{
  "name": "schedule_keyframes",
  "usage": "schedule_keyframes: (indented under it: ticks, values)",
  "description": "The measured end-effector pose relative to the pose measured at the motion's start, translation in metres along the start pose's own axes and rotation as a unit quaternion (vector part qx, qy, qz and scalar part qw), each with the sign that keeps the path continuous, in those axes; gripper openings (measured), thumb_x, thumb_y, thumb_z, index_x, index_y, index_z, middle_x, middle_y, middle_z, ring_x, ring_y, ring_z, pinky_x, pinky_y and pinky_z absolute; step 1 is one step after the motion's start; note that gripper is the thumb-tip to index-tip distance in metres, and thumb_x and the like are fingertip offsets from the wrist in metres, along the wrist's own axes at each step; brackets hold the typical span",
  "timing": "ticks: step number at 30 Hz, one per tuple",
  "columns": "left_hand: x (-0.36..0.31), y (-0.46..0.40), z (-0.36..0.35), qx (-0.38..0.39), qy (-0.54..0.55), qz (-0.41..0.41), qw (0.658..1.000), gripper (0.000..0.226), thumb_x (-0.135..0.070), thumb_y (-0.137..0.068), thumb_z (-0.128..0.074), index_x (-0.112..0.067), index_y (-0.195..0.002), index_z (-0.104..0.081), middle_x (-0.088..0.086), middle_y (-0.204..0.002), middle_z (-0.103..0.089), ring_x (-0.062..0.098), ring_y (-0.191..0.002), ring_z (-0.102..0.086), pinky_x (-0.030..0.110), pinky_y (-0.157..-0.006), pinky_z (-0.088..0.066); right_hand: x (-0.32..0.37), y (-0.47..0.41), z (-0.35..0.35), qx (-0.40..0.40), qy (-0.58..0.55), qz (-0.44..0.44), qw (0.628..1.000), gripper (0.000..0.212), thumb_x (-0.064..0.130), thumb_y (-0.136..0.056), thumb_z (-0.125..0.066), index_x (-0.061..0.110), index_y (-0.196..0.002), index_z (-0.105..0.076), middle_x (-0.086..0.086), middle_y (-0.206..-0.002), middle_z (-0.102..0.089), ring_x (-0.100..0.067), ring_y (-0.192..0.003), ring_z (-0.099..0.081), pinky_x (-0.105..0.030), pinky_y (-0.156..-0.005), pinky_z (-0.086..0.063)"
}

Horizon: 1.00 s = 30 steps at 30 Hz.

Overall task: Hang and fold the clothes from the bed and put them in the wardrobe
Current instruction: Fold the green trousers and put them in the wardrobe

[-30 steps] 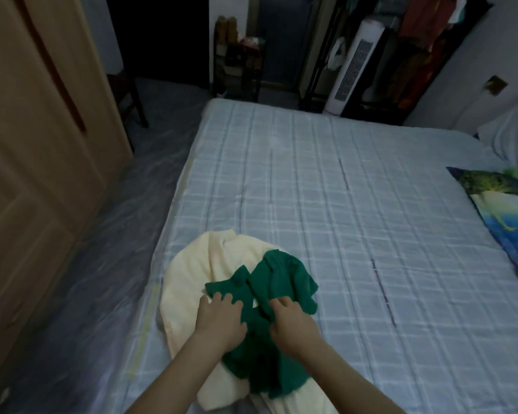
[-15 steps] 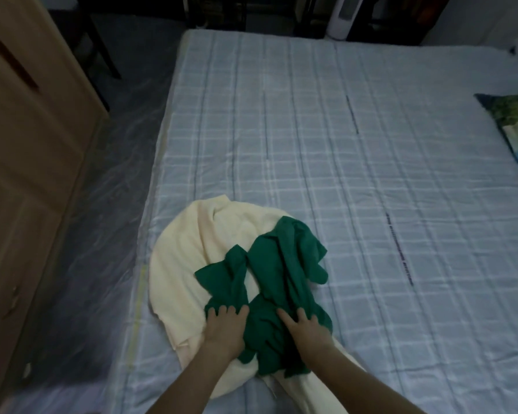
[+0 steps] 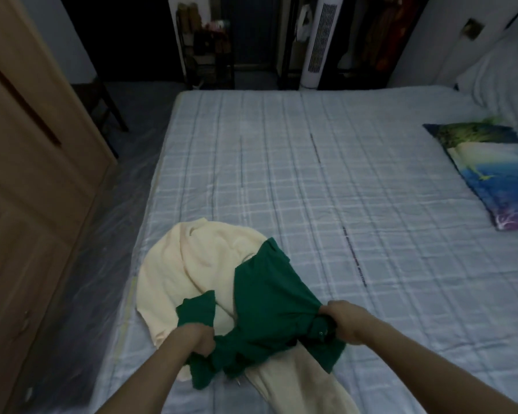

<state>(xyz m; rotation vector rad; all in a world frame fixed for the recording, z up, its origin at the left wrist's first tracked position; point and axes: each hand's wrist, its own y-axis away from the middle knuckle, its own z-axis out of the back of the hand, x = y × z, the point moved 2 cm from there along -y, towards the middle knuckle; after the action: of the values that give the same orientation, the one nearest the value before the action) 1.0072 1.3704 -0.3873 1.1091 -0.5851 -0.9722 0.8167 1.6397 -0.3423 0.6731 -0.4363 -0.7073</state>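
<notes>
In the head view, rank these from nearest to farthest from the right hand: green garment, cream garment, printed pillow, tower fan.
1. green garment: gripped by the right hand itself.
2. cream garment: under the green one, spreading to the left.
3. printed pillow: on the bed's right side, farther up.
4. tower fan: on the floor beyond the bed's far edge.

Both bare forearms reached forward over the bed (image 3: 311,174). The left hand (image 3: 195,339) was fisted, knuckles up; the right hand (image 3: 346,322) was likewise clenched, the two held apart, each gripping cloth.
</notes>
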Motion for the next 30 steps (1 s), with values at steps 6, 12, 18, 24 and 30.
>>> schedule_keyframes:
  ticks: [6,12,18,24,30]
  values:
    - [-0.07,0.089,0.11,0.011,0.201,-0.054,0.978,0.045,0.001,-0.088,-0.054,-0.011,-0.131,-0.057,0.016,-0.128,-0.06,0.035,-0.115,-0.058,0.038,-0.09,-0.053,-0.07,0.057,0.059,-0.037,-0.098,0.064,0.992,0.025,0.022,-0.081,-0.053,0.031,-0.099,-0.067,0.005,-0.098,-0.066,-0.012,-0.09,-0.062,-0.022,-0.073,-0.048]
    - [-0.181,0.142,0.181,-0.563,0.273,-0.04,0.779,0.057,-0.011,-0.079,-0.061,-0.033,-0.129,-0.044,0.005,-0.133,-0.038,0.028,-0.122,-0.038,0.04,-0.103,-0.038,-0.135,0.135,0.107,-0.189,-0.34,0.142,0.91,0.019,0.02,-0.077,-0.054,0.02,-0.086,-0.071,-0.002,-0.078,-0.07,-0.009,-0.071,-0.065,-0.029,-0.068,-0.053]
    - [-0.336,0.135,0.103,-0.289,0.326,-0.408,0.803,0.046,-0.011,-0.081,-0.065,-0.03,-0.119,-0.048,0.001,-0.12,-0.06,0.009,-0.108,-0.062,0.026,-0.088,-0.049,-0.163,0.181,0.134,-0.207,-0.476,0.209,0.829,0.026,-0.002,-0.092,-0.045,0.006,-0.098,-0.068,-0.015,-0.093,-0.069,-0.019,-0.082,-0.066,-0.035,-0.074,-0.057]
    - [-0.389,0.145,0.113,-0.414,0.344,-0.397,0.744,0.021,-0.022,-0.088,-0.062,-0.011,-0.106,-0.063,0.008,-0.101,-0.068,0.019,-0.093,-0.065,0.042,-0.087,-0.052,-0.198,0.217,0.151,-0.252,-0.468,0.206,0.822,0.039,-0.011,-0.086,-0.038,0.01,-0.094,-0.07,-0.001,-0.085,-0.072,-0.012,-0.082,-0.065,-0.019,-0.072,-0.051]
    - [-0.421,0.202,0.15,-0.372,0.444,-0.415,0.702,0.029,-0.001,-0.097,-0.043,-0.007,-0.111,-0.068,0.003,-0.099,-0.072,0.011,-0.089,-0.066,0.02,-0.076,-0.052,-0.241,0.253,0.183,-0.335,-0.251,0.168,0.893,0.026,0.036,-0.078,-0.077,0.03,-0.101,-0.066,0.013,-0.09,-0.068,0.003,-0.083,-0.063,-0.012,-0.068,-0.045]
